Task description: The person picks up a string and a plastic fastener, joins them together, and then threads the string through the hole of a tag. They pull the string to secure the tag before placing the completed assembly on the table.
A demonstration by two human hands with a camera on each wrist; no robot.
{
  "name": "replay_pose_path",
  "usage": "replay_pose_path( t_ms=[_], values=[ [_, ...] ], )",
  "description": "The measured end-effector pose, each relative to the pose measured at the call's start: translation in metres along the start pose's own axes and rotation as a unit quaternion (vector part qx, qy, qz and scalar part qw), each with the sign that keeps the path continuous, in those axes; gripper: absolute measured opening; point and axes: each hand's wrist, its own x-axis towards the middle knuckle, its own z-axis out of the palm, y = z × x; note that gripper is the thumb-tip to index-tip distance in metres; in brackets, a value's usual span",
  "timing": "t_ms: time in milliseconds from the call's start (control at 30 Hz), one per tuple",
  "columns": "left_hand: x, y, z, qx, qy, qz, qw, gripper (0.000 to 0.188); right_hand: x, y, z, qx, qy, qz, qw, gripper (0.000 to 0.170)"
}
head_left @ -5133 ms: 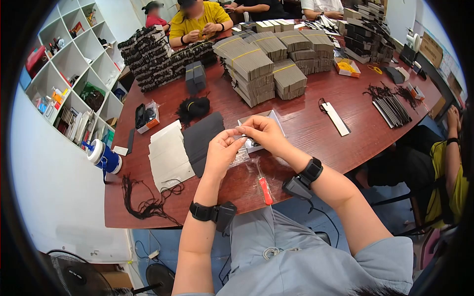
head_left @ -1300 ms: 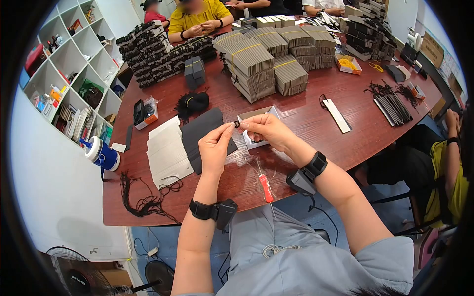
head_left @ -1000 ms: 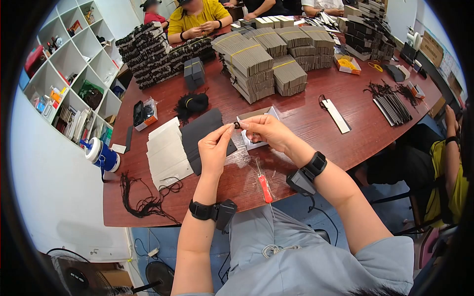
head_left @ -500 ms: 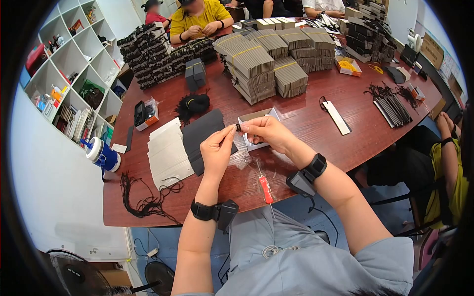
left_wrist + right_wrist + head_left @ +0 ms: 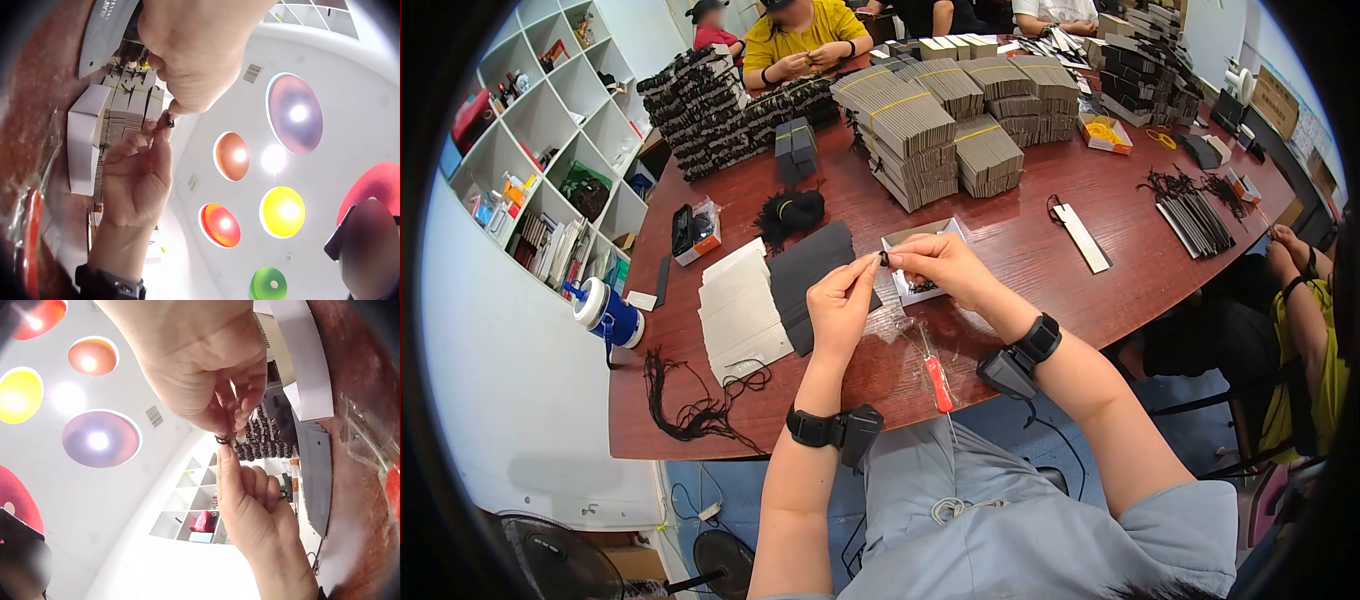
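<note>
Both hands meet over the table above a white box [image 5: 915,299] holding small dark pieces. Between the fingertips is a small black ring-like piece [image 5: 221,440], which shows as a dark, shiny bit in the left wrist view. My left hand [image 5: 838,305] pinches it between thumb and forefinger. From the other side, my right hand [image 5: 948,266] pinches it too, its other fingers curled in below. The fingertips hide much of the piece. Left of the box lie black card sheets [image 5: 795,275] and pale card sheets [image 5: 742,318].
A red-handled tool [image 5: 937,383] lies near the front edge. Loose black cords [image 5: 690,410] and a blue-white cup [image 5: 615,318] are at left. Bundled grey card stacks [image 5: 905,125] stand behind. A white tag [image 5: 1082,238] lies at right. Other people sit around the table.
Since the earliest frame, the left hand has shifted slightly left and the black piece has come into view between the fingertips. Lately the hands have drawn slightly closer, covering more of it.
</note>
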Motion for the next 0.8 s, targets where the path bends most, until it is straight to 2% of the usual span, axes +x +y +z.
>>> replay_pose_path(
  t_ms=[267, 400, 467, 600, 667, 800],
  values=[
    [0.001, 0.003, 0.0, -0.072, 0.006, -0.063, 0.995, 0.016, -0.001, -0.004, 0.0, -0.026, -0.001, -0.017, 1.0, 0.013],
    [0.003, 0.002, 0.0, -0.083, 0.022, -0.062, 0.994, 0.016, -0.002, -0.007, 0.002, -0.013, 0.0, -0.006, 1.0, 0.012],
    [0.004, -0.005, -0.002, -0.037, 0.035, -0.013, 0.999, 0.014, -0.002, -0.008, 0.002, -0.013, 0.002, -0.002, 1.0, 0.012],
    [0.005, -0.001, -0.004, -0.073, 0.046, -0.025, 0.996, 0.015, -0.002, -0.008, 0.002, -0.022, -0.016, -0.017, 0.999, 0.012],
    [0.004, 0.006, -0.008, -0.267, 0.003, -0.178, 0.947, 0.015, -0.002, -0.007, 0.002, -0.017, -0.021, -0.021, 0.999, 0.013],
    [0.006, 0.003, -0.004, -0.301, 0.036, -0.183, 0.935, 0.015, -0.002, -0.006, 0.002, -0.024, -0.04, -0.024, 0.999, 0.014]
  ],
)
